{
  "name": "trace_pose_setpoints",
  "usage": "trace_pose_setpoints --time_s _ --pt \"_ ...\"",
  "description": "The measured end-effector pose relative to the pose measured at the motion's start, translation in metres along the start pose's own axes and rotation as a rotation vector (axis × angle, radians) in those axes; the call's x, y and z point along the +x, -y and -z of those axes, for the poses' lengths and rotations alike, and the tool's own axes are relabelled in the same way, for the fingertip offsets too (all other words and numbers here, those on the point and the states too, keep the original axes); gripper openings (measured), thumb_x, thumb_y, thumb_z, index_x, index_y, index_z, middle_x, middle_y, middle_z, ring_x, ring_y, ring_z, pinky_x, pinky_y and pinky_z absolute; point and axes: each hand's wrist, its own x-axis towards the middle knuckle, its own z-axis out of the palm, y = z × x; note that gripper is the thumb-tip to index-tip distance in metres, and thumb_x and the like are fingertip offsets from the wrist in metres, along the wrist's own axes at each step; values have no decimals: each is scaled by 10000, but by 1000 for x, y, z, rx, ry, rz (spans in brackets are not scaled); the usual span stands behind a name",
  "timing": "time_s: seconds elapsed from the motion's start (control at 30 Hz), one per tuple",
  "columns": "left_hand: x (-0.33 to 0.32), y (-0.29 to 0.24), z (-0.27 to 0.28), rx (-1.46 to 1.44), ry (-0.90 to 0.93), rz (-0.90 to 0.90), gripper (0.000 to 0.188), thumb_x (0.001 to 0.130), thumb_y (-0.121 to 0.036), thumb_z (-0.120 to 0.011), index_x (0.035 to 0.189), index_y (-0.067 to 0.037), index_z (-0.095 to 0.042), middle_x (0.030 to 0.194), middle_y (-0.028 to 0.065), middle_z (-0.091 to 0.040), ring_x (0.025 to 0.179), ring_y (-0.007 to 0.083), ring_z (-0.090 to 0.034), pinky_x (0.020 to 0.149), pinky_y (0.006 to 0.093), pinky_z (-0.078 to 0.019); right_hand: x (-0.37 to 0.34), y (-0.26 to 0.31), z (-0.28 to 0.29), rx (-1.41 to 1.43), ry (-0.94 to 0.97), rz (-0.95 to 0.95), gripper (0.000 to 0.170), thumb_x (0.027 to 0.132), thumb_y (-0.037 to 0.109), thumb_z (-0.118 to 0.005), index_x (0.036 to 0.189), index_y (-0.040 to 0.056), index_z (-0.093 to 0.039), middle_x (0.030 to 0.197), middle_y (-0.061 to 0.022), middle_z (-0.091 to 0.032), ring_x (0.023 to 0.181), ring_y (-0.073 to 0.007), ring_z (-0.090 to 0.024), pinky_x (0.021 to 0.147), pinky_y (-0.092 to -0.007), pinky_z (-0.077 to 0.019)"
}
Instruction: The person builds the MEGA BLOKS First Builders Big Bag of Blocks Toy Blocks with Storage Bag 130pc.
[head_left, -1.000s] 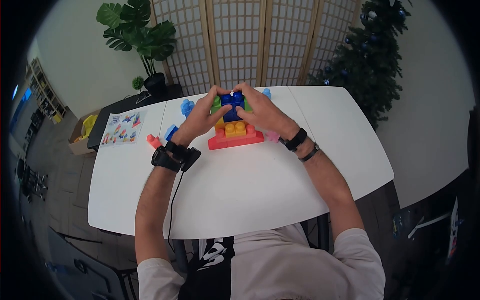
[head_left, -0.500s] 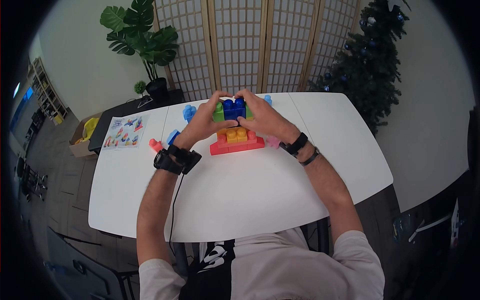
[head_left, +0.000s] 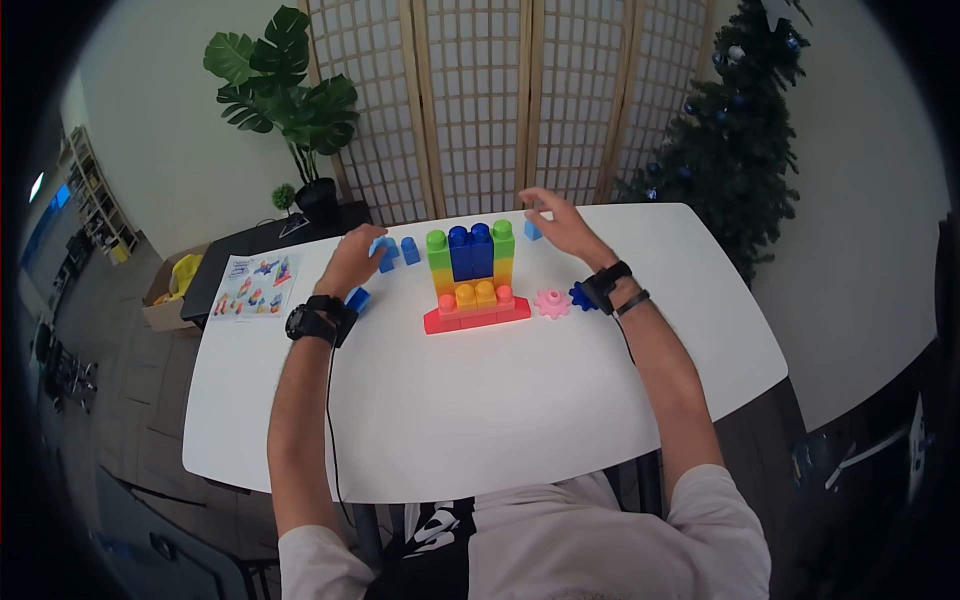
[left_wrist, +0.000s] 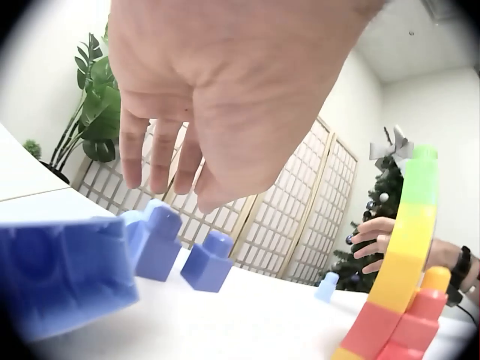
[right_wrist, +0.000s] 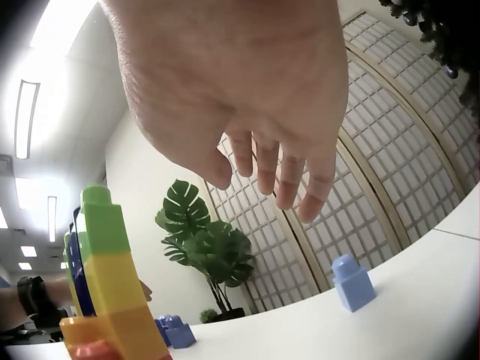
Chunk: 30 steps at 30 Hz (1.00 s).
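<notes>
A toy block structure (head_left: 478,318) stands upright at the table's middle, with a red base, yellow and orange blocks above, and green blocks (head_left: 503,232) topping both sides. Dark blue blocks (head_left: 471,255) sit between the green ones. My left hand (head_left: 352,262) hovers left of it, fingers loose and holding nothing, close to several blue blocks (head_left: 386,256). To the right, my empty right hand (head_left: 565,228) is raised with relaxed fingers, near a single light blue block (right_wrist: 353,285). Another blue block (head_left: 358,299) lies beside my left wrist.
A pink gear-shaped piece (head_left: 552,304) and a dark blue one (head_left: 581,296) lie right of the structure, the latter partly behind my wrist strap. A printed picture sheet (head_left: 254,287) lies at the table's left. A folding screen (head_left: 475,110) stands behind the table.
Both hands have let go of the block structure and moved apart, the left hand leftward and the right hand rightward. The dark blue blocks stay between the green ones.
</notes>
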Motion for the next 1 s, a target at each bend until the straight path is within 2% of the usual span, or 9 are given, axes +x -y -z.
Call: trace_pose_setpoints --time_s 0.07,0.27,0.47,0.63,0.7,0.77,0.83,0.9,1.0 --pt "-9 -12 -2 15 29 26 434 933 -84 -767 1351 -11 -681 1285 207 -704 1185 422 -676 1031 472 -555 -2 -1 -15 -14 78 -54 391 1061 110 -643 1445 48 -600 1430 -128 -658 1261 -282 -667 1061 -395 -556" --pt "-4 -33 -1 -1 116 75 589 921 -123 -803 1467 -45 -597 1328 209 -672 1199 405 -672 1058 461 -546 -1 0 -36 11 116 -29 369 1034 83 -665 1398 29 -637 1406 -147 -676 1205 -275 -703 1035 -389 -569" --pt "15 -44 -17 -79 214 155 497 920 -141 -823 1389 -55 -683 1233 190 -744 1128 354 -711 1011 438 -566 -2 11 -31 17 189 -88 359 1041 23 -627 1398 50 -645 1421 -121 -672 1246 -284 -670 1091 -386 -552" --pt "33 -50 -42 -244 211 5 381 918 -104 -802 1293 -78 -741 1092 178 -790 972 358 -754 902 431 -599 0 8 -37 36 260 10 387 1022 26 -679 1407 44 -643 1408 -133 -689 1235 -276 -685 1071 -395 -561" --pt "37 -56 -49 -279 212 -50 343 921 -78 -775 1262 -75 -741 1107 187 -785 1003 387 -743 914 448 -594 4 -17 -54 51 276 82 402 1011 46 -711 1407 35 -642 1401 -147 -694 1216 -283 -703 1050 -394 -572" --pt "40 -62 -56 -197 238 -180 301 930 -67 -753 1230 -52 -734 1115 201 -777 1029 429 -725 927 465 -588 6 -32 -73 167 310 165 472 982 32 -757 1437 48 -631 1436 -158 -684 1261 -301 -689 1075 -413 -562" --pt "41 -68 -56 -279 272 -147 299 929 -72 -748 1225 -42 -726 1134 217 -770 1071 464 -705 933 471 -581 5 -26 -75 162 337 186 467 949 7 -778 1396 37 -648 1406 -188 -703 1265 -348 -691 1066 -434 -557" --pt "41 -68 -61 -317 274 -154 315 927 -73 -749 1239 -39 -716 1162 224 -765 1097 464 -701 931 459 -577 4 -16 -73 -49 431 31 428 923 -1 -793 1331 10 -662 1313 -216 -741 1237 -388 -701 1039 -441 -557" --pt "37 -72 -47 -277 230 -103 221 908 -69 -774 1124 -22 -760 1046 207 -785 983 434 -727 882 444 -590 -1 -6 -70 -33 403 22 390 896 -5 -803 1263 -3 -671 1228 -240 -759 1206 -427 -702 1014 -453 -557"
